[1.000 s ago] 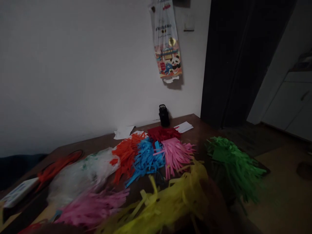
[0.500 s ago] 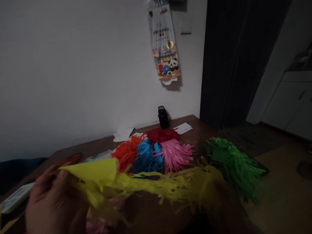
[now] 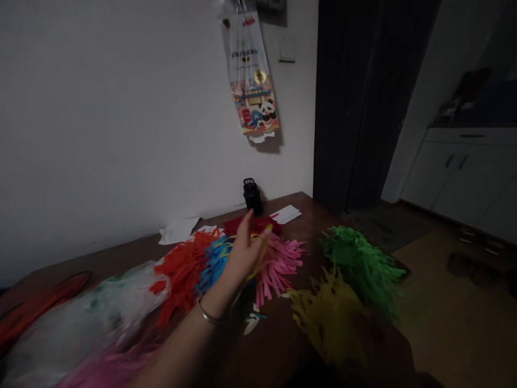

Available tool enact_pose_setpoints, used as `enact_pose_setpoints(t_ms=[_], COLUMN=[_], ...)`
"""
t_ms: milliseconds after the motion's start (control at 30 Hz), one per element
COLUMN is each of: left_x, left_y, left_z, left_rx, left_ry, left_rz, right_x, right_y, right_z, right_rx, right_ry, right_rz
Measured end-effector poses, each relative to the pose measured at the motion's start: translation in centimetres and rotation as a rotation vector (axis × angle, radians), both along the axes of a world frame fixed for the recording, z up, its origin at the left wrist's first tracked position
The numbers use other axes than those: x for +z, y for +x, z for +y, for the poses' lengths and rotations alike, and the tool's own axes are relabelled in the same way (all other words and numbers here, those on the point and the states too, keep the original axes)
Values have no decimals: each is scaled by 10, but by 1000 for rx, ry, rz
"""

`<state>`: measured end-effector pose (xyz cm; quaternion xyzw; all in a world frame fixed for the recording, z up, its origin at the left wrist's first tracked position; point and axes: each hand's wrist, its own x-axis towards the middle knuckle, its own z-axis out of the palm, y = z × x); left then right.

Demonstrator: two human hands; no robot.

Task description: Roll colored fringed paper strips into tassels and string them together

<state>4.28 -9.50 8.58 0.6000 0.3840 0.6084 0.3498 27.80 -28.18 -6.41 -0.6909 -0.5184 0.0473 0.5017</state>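
A pale wall (image 3: 100, 108) is seen at the back, w/ a dark doorway (image 3: 351, 97) to its right and white cabinets (image 3: 456, 172) beyond. The lower half is filled by a brown table (image 3: 274, 339). At its left a crumpled clear plastic bag (image 3: 81, 318) is laid, w/ a red cord (image 3: 40, 302) beside it and a blurred magenta fringe (image 3: 109, 366) at the near edge. Green fringed paper (image 3: 363, 264) is piled at the right edge; yellow fringed paper (image 3: 327, 312) lies just in front of it, nearer the camera. In the middle, orange-red fringed paper (image 3: 181, 269), blue fringed paper (image 3: 212, 261) and pink fringed paper (image 3: 278, 264) are set side by side, touching, w/ dark red paper (image 3: 271, 225) behind them. A printed packet (image 3: 252, 81) is hung on the wall above a small black bottle (image 3: 251, 195), flanked by a white sheet (image 3: 177, 230) and a white card (image 3: 286, 214). The left hand (image 3: 244, 253) is held out over the blue and pink piles, approx. between them, a bracelet (image 3: 208, 315) worn at the wrist. Its fingers are spread loosely upward – a thin yellow strip (image 3: 262, 249) is seen along them, but whether it is pinched cannot be told through the blur. The right hand is out of frame.
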Motion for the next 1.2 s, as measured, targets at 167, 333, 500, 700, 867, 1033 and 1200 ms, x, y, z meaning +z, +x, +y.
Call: enact_pose_setpoints(t_ms=[167,333,500,700,867,1033,1200], left_x=[-27,-42,-58,-53,-43,-51,-60], left_y=[24,6,-46,-130,-190,-231,-209], left_z=[-78,-113,-115,-129,-139,-153,-180], left_rx=[-586,-730,-580,-282,-37,45,13], left_ry=[109,71,29,-132,-87,-86,-31], left_rz=[625,930,1097,1165,1099,1003,894], right_x=[18,50,70,83,113,113,96], right_y=[-20,-42,-59,-99,-112,-127,-176], right_z=[5,-1,-3,23,35,41,41], right_rx=[269,451,580,646,560,498,624], right_ry=[131,284,302,126,338,451,467], right_rz=[-421,-620,-540,-142,-368,-641,-684])
